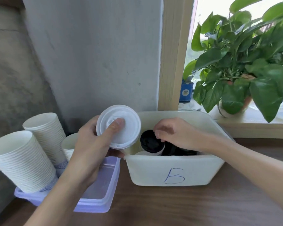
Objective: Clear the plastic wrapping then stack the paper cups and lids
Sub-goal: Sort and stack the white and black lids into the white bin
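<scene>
My left hand (88, 149) grips a stack of white lids (119, 128), thumb pressed on the top lid, held above the gap between two bins. My right hand (173, 134) reaches into the white bin marked "B" (175, 170), fingers curled over a stack of black lids (151, 143); whether they pinch it is unclear. Dark items lie deeper in that bin. Three stacks of white paper cups stand tilted in a purple tray (96, 193): a near one (21, 162), a far one (46, 131), and a short one (69, 147) partly hidden behind my left hand.
A brown wooden counter (170, 207) carries both bins. A grey wall stands behind them. A wooden window frame (173, 54) rises at the right, with a potted green plant (240, 66) and a blue box (186, 92) on the sill.
</scene>
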The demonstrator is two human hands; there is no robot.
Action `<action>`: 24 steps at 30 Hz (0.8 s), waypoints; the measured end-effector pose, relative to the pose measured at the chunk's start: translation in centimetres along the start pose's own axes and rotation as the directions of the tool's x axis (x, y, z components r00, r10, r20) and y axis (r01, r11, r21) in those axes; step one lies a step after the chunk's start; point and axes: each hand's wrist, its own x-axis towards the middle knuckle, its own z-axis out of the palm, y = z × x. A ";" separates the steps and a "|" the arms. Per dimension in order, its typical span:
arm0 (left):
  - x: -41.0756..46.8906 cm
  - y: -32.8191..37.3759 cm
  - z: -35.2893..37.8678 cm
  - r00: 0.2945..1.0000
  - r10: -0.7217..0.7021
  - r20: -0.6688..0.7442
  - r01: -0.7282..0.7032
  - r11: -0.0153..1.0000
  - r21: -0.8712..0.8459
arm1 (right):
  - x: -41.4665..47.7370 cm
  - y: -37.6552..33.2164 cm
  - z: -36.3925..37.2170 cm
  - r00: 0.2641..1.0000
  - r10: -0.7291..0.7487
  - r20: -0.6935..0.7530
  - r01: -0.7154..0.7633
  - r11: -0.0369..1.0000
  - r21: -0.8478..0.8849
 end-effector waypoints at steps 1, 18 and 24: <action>0.3 -0.1 0.1 1.000 -0.005 -0.013 0.006 1.000 0.012 | 0.4 0.2 0.2 1.000 0.000 0.028 0.000 1.000 -0.027; 0.9 -0.3 0.0 0.999 -0.032 -0.002 0.033 0.999 0.041 | 5.5 0.6 5.1 0.936 -0.030 0.350 0.109 0.972 -0.209; 1.0 -0.4 0.0 1.000 -0.028 -0.008 0.028 0.999 0.042 | 5.8 1.2 5.1 0.953 -0.042 0.299 0.110 0.971 -0.213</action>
